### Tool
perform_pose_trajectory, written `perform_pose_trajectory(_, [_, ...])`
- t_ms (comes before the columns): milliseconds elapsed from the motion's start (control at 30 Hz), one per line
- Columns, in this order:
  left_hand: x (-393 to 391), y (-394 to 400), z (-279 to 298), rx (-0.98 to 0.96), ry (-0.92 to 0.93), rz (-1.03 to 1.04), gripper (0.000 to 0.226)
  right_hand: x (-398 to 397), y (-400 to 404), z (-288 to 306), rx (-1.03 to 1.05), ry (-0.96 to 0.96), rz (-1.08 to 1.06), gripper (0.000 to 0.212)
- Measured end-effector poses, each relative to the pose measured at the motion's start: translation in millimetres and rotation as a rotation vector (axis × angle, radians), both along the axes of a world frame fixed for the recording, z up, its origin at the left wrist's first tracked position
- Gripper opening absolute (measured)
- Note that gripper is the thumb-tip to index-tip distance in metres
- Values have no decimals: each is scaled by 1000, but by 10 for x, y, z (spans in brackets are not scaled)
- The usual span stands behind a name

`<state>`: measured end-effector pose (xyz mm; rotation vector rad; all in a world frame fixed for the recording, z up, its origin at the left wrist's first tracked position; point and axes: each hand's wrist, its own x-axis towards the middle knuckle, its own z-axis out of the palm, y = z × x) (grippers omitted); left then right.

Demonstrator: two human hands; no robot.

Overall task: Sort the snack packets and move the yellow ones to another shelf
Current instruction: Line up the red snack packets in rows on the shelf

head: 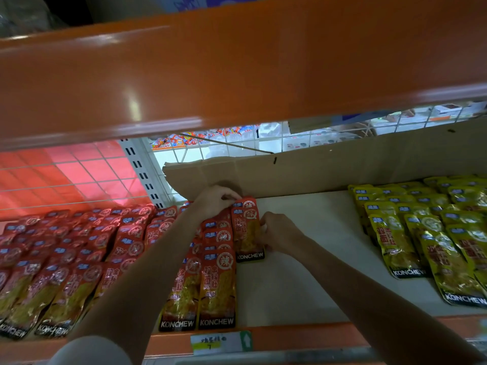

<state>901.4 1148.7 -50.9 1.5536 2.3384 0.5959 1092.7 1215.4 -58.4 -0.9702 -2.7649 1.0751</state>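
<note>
Rows of red snack packets (pixel 66 248) fill the left and middle of the white shelf (pixel 303 280). Yellow packets (pixel 427 233) lie in overlapping rows at the right. One red packet (pixel 246 233) sits at the right end of the back red row. My left hand (pixel 214 200) pinches its top edge with curled fingers. My right hand (pixel 276 234) grips its right side. Both forearms reach in from below.
An orange upper shelf (pixel 237 69) hangs low over the work area. A cardboard sheet (pixel 329 167) stands along the back, with white wire mesh (pixel 237 146) behind it. A price label (pixel 210 342) sits on the orange front rail. Bare shelf separates red and yellow packets.
</note>
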Motion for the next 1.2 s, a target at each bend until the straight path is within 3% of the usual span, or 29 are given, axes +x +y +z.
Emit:
perform_pose_trajectory(200, [13, -81, 20, 46, -2, 64, 26, 12, 0, 39, -3, -68, 7, 39])
perform_pose_trajectory(333, [20, -327, 135, 72, 65, 149, 27, 11, 74, 193, 155, -71, 34, 42])
perform_pose_trajectory(467, [-33, -812, 288, -45, 398, 279, 31, -431, -111, 443, 434, 64, 202, 40])
perform_pose_trajectory(633, [-368, -1767, 289, -365, 480, 469, 56, -1338, -914, 540, 665, 155, 589, 50])
perform_pose_trajectory(767, [-555, -2787, 382, -431, 291, 652, 77, -1863, -1783, 462, 615, 59, 724, 49])
perform_pose_trajectory(833, [-656, -3332, 390, -386, 283, 696, 75, -2082, -2259, 426, 603, 34, 771, 49])
perform_pose_trajectory(1000, [-938, -4695, 441, -507, 310, 899, 62, -2728, -3498, 491, 544, 92, 835, 50])
perform_pose_trajectory(1200, [-1353, -5864, 473, -469, 296, 1000, 60, -3479, -4614, 462, 560, 79, 937, 53])
